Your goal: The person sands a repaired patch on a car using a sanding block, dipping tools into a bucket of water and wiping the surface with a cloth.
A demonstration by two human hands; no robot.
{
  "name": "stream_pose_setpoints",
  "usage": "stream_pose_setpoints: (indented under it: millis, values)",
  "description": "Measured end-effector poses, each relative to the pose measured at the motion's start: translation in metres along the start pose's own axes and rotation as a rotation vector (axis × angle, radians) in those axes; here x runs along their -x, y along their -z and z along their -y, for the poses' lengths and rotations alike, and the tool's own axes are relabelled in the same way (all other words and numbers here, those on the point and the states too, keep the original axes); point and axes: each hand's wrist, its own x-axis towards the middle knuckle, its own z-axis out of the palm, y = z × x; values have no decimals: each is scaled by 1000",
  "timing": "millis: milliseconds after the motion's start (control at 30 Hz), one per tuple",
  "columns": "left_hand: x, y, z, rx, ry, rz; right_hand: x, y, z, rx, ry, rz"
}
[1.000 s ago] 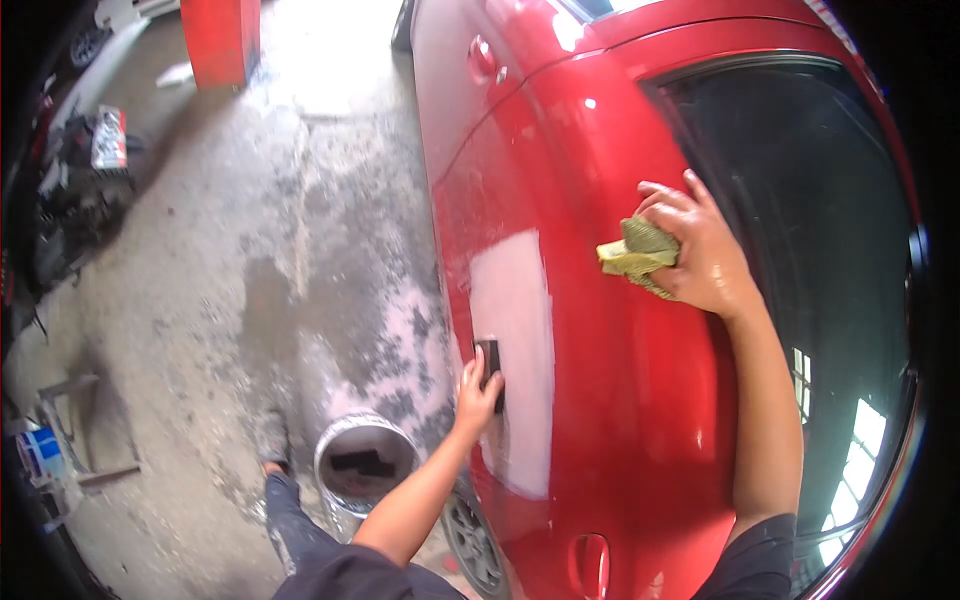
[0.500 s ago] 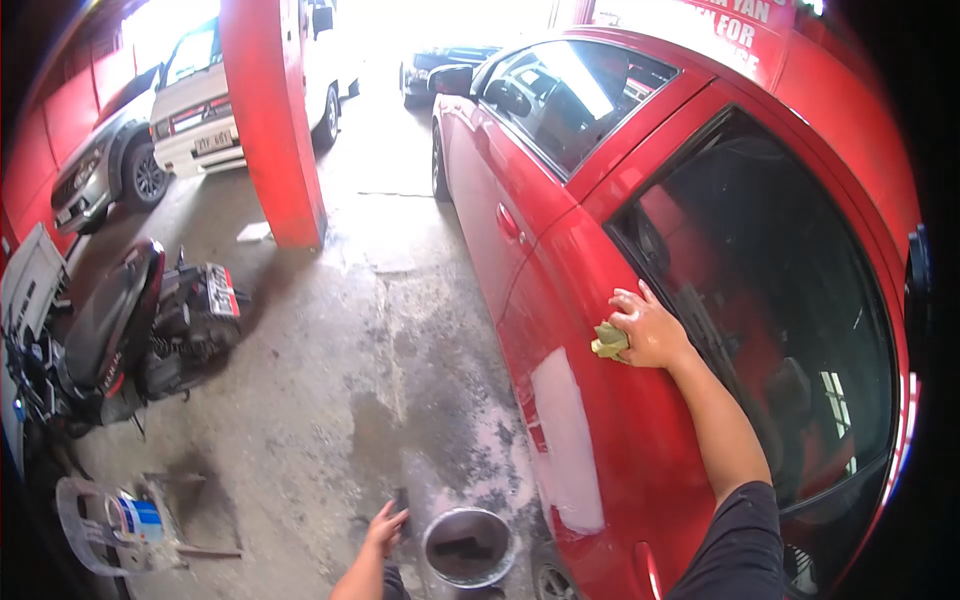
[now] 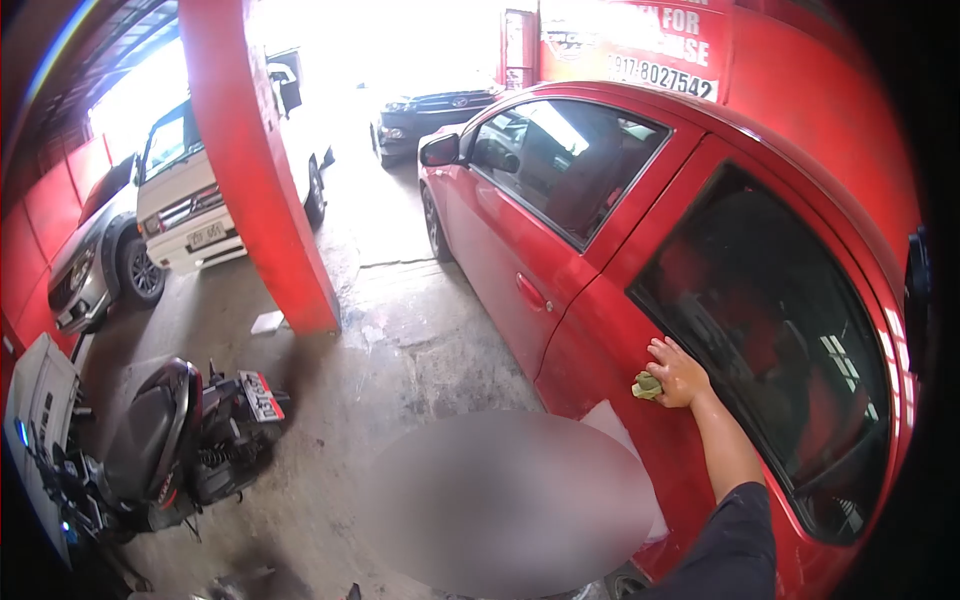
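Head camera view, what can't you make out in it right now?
In the head view:
- Left hand: not visible; a grey blur at lower middle may cover it.
- Pale patch on the red car: mostly under that blur.
- Green cloth: partly hidden by the right hand.
- Wall sign: top line cut off by the upper edge.

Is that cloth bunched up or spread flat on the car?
Bunched up: the cloth shows as a small crumpled wad in the right hand.
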Motion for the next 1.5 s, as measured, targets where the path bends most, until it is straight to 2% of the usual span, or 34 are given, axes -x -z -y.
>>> stream_pose_setpoints:
  millis: [267, 400, 600, 767, 867, 933, 1000, 1067, 1133, 1200, 1267, 1367, 1433, 1467, 1500]
  values:
    - [-86, -77, -216, -173, -437, 129, 1, -6, -6, 55, -19, 28]
    - [-134, -131, -307, -261, -589, 250, 3, -17, -7, 1, -52, -43]
    - [-186, -212, -406, -398, -728, 459, 0, -22, -5, -10, -62, -111]
    - [-205, -257, -465, -500, -784, 621, -4, -27, 4, -40, -175, -145]
    - [-212, -278, -491, -558, -833, 711, -15, -51, 12, -51, -317, -260]
    - [-213, -294, -506, -592, -855, 777, -36, -78, 38, -64, -496, -538]
    - [-212, -312, -519, -616, -880, 841, -70, -45, 98, -403, -788, -700]
    - [-214, -330, -530, -642, -906, 904, -117, -50, 145, -518, -1067, -889]
    - [-217, -348, -537, -676, -928, 975, -165, -69, 178, -742, -1115, -1177]
    - [-223, -363, -542, -700, -936, 1050, -206, -73, 211, -1163, -1278, -1072]
    - [-236, -373, -549, -718, -937, 1119, -244, -105, 233, -1237, -1189, -956]
    - [-255, -385, -558, -738, -931, 1214, -272, -136, 256, -1204, -1332, -869]
    - [-266, -390, -562, -747, -922, 1272, -269, -174, 254, -957, -1313, -805]
    - [-274, -393, -564, -754, -920, 1301, -265, -162, 254, -838, -1297, -768]
    - [-285, -391, -564, -760, -914, 1329, -262, -150, 262, -837, -1423, -742]
